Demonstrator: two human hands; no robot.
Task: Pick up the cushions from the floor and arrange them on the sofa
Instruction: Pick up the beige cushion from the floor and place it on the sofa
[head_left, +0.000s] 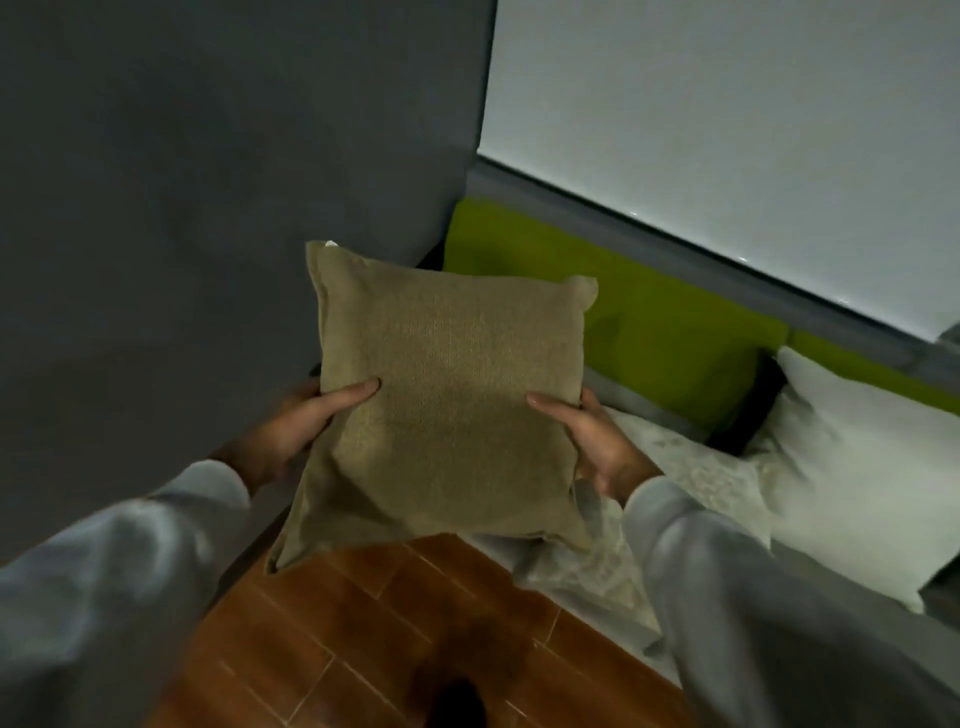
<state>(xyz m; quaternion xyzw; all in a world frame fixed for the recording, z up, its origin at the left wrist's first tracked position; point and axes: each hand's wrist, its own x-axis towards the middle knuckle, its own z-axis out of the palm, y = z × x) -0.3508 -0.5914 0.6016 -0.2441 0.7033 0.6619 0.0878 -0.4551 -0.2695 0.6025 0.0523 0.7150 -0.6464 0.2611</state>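
My left hand (291, 431) and right hand (592, 441) grip the tan cushion (447, 405) by its sides, above the sofa (649, 332) edge.

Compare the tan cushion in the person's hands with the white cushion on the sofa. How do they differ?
The tan cushion is brownish and coarse-woven; the white cushion is pale and smooth. The tan cushion is held in the air by the left hand and right hand; the white cushion rests on the sofa. Both look square.

Dim, soft blur, edges warped
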